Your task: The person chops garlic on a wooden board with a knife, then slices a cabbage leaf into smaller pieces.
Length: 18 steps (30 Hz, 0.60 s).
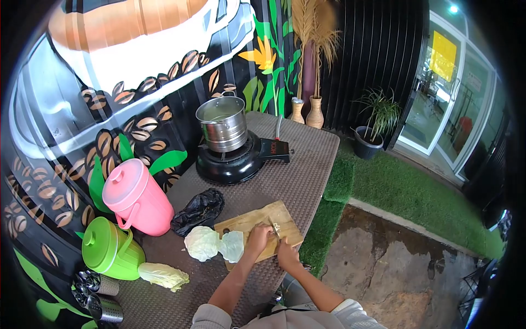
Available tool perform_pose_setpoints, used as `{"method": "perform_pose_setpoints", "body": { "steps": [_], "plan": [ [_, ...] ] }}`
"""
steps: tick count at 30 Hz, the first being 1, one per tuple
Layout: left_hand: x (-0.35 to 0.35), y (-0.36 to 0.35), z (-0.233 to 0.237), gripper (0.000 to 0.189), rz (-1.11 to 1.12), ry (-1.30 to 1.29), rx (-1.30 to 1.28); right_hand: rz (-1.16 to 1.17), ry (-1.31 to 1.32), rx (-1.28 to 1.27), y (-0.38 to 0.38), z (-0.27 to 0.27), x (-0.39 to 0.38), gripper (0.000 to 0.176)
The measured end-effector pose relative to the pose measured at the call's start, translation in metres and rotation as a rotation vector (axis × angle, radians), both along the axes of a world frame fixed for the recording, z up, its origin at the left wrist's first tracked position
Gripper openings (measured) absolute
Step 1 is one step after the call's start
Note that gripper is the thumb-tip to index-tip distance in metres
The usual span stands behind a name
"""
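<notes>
Right hand (286, 253) gripping knife (278, 234), left hand (259, 237) at board (244, 219), grip unclear, stove (227, 171) reading HOCK

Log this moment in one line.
right hand: holding knife | left hand: over cutting board | pot: on stove

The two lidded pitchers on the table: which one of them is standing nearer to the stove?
The pink pitcher. The green pitcher is farther from the stove, with the long pale cabbage beside it.
</notes>
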<state>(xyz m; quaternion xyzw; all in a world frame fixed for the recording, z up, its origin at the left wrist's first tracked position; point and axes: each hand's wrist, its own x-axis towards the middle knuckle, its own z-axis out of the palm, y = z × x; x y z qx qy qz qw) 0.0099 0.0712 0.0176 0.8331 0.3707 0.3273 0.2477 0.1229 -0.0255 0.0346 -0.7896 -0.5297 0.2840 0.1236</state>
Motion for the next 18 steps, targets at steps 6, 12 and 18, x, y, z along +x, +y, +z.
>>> {"method": "perform_pose_setpoints", "body": {
  "steps": [6, 12, 18],
  "plan": [
    [-0.001, 0.002, -0.007, 0.008, -0.018, 0.008, 0.100, 0.154, 0.089, -0.089, 0.038, -0.001, 0.031, 0.031],
    [-0.003, -0.002, -0.007, 0.012, 0.055, -0.070, -0.020, -0.014, -0.046, -0.010, 0.003, 0.005, -0.001, 0.035],
    [-0.004, -0.003, 0.000, 0.009, 0.075, -0.109, -0.046, 0.138, -0.024, -0.009, 0.032, -0.004, 0.017, 0.035]
  ]
}}
